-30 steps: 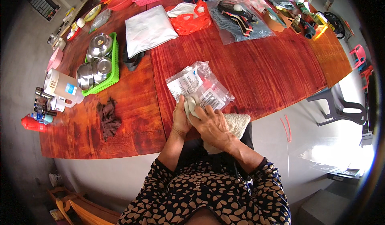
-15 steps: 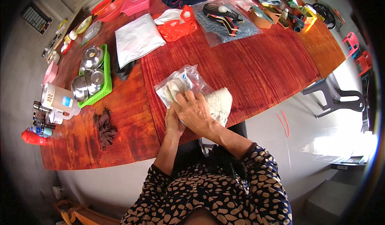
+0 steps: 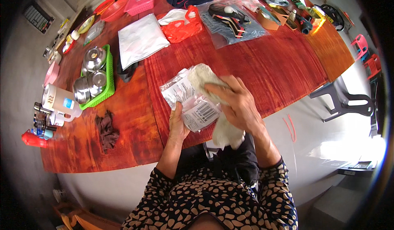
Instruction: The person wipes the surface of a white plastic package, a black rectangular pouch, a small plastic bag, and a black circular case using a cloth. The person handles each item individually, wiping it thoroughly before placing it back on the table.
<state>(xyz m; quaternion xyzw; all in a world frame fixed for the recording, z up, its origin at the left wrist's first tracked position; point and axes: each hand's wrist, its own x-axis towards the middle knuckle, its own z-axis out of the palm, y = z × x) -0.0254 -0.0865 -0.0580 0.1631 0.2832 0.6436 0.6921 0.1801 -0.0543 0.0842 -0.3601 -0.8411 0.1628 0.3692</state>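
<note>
Right hand (image 3: 242, 107) moved rightward, blurred, cloth (image 3: 202, 75) part-hiding packet (image 3: 202, 114)

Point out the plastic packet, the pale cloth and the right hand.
Plastic packet (image 3: 190, 102), head view, clear middle between its labels.
Pale cloth (image 3: 202, 76), head view, its upper part.
Right hand (image 3: 240, 105), head view, back of the hand.

The person is wearing a black top (image 3: 193, 197) printed with irregular, rounded tan spots. Matching sleeves (image 3: 273, 185) are ending along the forearms (image 3: 266, 146); dark legwear (image 3: 245, 160) is covering the lap.
</note>
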